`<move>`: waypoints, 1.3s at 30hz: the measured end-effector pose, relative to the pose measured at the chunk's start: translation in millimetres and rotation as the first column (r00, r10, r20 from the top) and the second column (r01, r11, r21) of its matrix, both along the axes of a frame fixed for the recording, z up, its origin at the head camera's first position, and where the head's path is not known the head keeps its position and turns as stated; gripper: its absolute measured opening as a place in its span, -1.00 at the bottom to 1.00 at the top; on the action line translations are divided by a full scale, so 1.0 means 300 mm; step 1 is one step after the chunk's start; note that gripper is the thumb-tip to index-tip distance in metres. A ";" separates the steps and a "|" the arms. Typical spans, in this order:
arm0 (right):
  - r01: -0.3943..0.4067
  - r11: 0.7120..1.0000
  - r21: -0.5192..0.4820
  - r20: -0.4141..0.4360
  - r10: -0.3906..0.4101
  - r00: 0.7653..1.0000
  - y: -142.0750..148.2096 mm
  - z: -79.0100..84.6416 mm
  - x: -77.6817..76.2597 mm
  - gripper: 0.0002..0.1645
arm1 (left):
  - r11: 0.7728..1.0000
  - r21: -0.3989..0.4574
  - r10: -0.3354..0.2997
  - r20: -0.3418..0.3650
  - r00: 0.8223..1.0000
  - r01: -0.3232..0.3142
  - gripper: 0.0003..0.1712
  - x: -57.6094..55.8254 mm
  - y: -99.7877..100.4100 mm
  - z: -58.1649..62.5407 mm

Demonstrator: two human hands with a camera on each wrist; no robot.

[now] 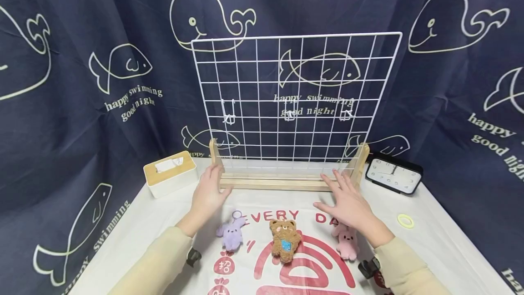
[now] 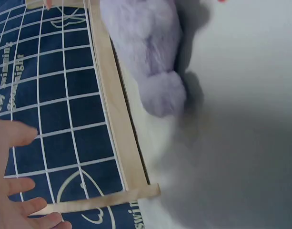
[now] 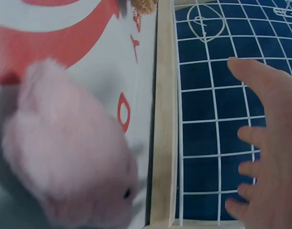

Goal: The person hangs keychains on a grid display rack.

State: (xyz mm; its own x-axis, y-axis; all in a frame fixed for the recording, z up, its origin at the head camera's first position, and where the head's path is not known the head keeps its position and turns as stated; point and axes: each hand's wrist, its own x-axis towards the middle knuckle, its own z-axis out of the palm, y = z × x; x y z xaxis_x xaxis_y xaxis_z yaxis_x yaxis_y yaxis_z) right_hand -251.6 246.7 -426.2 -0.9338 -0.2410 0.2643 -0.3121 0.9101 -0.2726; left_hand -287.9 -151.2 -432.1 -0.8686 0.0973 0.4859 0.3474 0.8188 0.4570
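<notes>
A white wire grid rack (image 1: 302, 81) stands upright on a wooden base (image 1: 274, 183), with several small white hooks (image 1: 289, 115) hung on its mesh. My left hand (image 1: 208, 195) is at the base's left end, fingers extended and nothing held. At the right end, my right hand (image 1: 345, 199) spreads its fingers close to the base, also without an object. On the table before the rack lie a purple plush keychain (image 1: 232, 235), a brown bear plush (image 1: 285, 240) and a pink plush (image 1: 347, 242). The pink one is partly hidden by my right wrist.
A white tissue box with a wooden lid (image 1: 171, 174) stands at the left. To the right are a black-framed clock (image 1: 394, 173) and a yellow ring (image 1: 405, 221). A dark blue curtain (image 1: 131, 22) with whale drawings hangs behind the white-covered table (image 1: 446, 249).
</notes>
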 end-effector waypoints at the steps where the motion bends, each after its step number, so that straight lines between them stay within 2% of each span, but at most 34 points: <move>1: -0.013 1.000 -0.013 -0.003 0.013 1.000 0.003 -0.004 -0.001 0.04 | 0.999 0.032 0.005 -0.004 1.000 -0.004 -0.22 -0.006 -0.008 -0.003; 7: -0.118 0.987 -0.112 -0.047 0.113 0.992 0.025 -0.033 -0.006 -0.23 | 0.981 0.187 0.052 0.037 0.998 -0.058 -0.22 -0.047 -0.045 -0.021; 12: -0.129 0.972 -0.197 -0.029 0.126 0.992 0.060 -0.059 -0.013 -0.40 | 0.951 0.297 0.048 0.139 0.989 -0.088 -0.20 -0.086 -0.060 -0.028; 15: -0.126 0.962 -0.241 -0.003 0.129 0.992 0.083 -0.071 -0.017 -0.47 | 0.922 0.377 0.010 0.210 0.978 -0.090 -0.18 -0.111 -0.068 -0.039; 22: -0.120 0.953 -0.280 0.059 0.141 0.988 0.118 -0.107 -0.040 -0.63 | 0.829 0.546 -0.079 0.329 0.941 -0.121 -0.09 -0.151 -0.086 -0.074; 25: -0.092 0.953 -0.287 0.107 0.127 0.986 0.125 -0.117 -0.046 -0.66 | 0.784 0.609 -0.132 0.351 0.927 -0.119 -0.13 -0.165 -0.089 -0.084; 29: -0.079 0.952 -0.296 0.132 0.122 0.984 0.131 -0.129 -0.056 -0.70 | 0.729 0.674 -0.176 0.357 0.917 -0.122 -0.21 -0.174 -0.100 -0.094; 34: -0.065 0.950 -0.305 0.155 0.117 0.981 0.137 -0.139 -0.063 -0.73 | 0.703 0.697 -0.180 0.368 0.912 -0.143 -0.28 -0.178 -0.108 -0.104; 39: -0.047 0.951 -0.305 0.177 0.105 0.979 0.157 -0.149 -0.063 -0.77 | 0.694 0.707 -0.168 0.344 0.924 -0.137 -0.36 -0.185 -0.099 -0.115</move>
State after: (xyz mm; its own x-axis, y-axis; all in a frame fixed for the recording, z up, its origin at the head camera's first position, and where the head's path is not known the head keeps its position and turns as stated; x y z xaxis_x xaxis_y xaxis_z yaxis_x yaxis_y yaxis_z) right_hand -270.5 293.7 -471.0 -0.9555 -0.2510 0.1553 -0.2936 0.7539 -0.5877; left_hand -343.3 -181.0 -466.4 -0.9895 -0.1265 0.0698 0.0450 0.1895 0.9808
